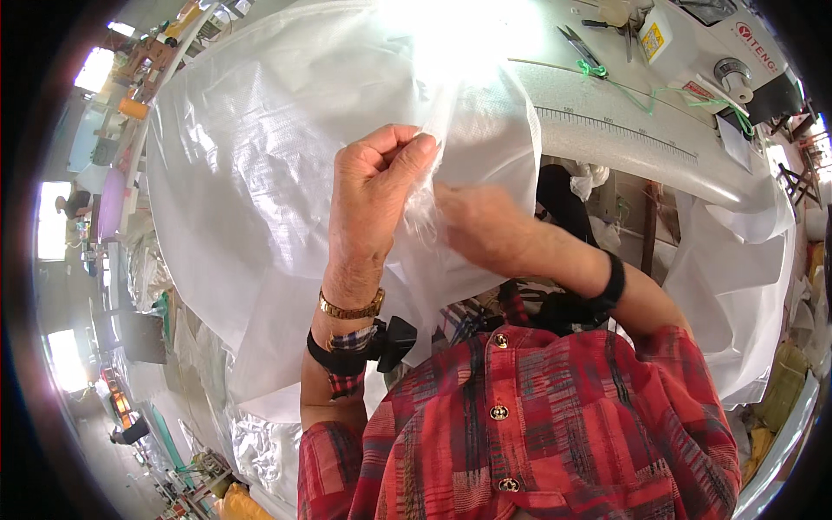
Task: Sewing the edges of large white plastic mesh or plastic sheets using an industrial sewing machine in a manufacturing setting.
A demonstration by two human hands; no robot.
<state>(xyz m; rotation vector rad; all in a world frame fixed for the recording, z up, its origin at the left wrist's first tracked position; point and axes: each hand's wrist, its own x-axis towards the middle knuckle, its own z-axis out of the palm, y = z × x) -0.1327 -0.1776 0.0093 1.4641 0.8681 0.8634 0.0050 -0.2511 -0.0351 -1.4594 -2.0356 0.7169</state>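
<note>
A large sheet of white woven plastic fabric (234, 173) spreads over the table and hangs down toward my lap. My left hand (377, 186) is closed, its thumb and bent fingers pinching a gathered edge of the fabric. Loose frayed strands (422, 212) dangle just below that grip. Close on the other side of the strands is my right hand (481, 225), smeared by motion. Its fingers cannot be made out, nor whether they hold any of the strands.
A white sewing machine (711, 56) stands at the far right. Scissors (582, 50) with green thread lie on the white table (624, 117), whose near edge carries a printed ruler. More white fabric (737, 286) drapes at the right. A bright lamp (459, 35) glares at the top.
</note>
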